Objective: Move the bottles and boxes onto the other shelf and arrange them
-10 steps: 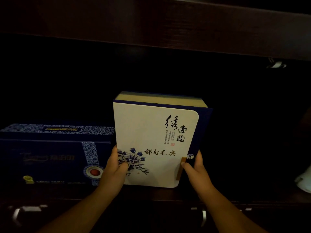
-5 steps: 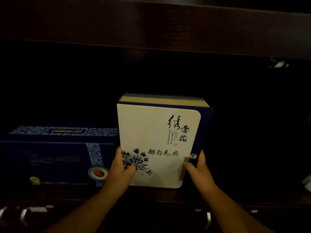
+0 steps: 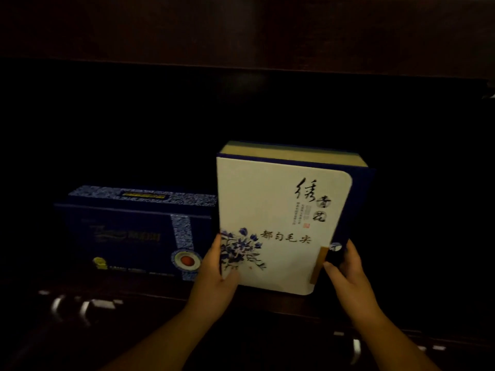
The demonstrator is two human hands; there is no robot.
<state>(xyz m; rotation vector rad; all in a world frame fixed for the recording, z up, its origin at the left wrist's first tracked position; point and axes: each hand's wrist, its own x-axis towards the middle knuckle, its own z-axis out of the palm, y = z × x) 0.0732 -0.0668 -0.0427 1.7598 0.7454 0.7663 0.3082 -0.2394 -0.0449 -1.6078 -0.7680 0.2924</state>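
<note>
A white gift box (image 3: 270,199) with blue flowers, black calligraphy and a dark blue spine stands upright on the dark shelf (image 3: 267,301). My left hand (image 3: 217,274) grips its lower left edge, thumb over the flower print. Its lower right edge, near a tan clasp, is held by my right hand (image 3: 348,271). A long dark blue box (image 3: 128,234) with a patterned band and a red round emblem lies directly to its left, its right end touching or just behind the white box.
A dark wooden board (image 3: 241,30) runs overhead above the shelf opening. Metal drawer handles (image 3: 83,309) glint below the shelf's front edge at left, and another (image 3: 356,349) at right. The shelf to the right of the white box is in deep shadow.
The view has shifted so both boxes sit further right in frame. The white box stays upright in both hands, its left edge now tight against the blue box.
</note>
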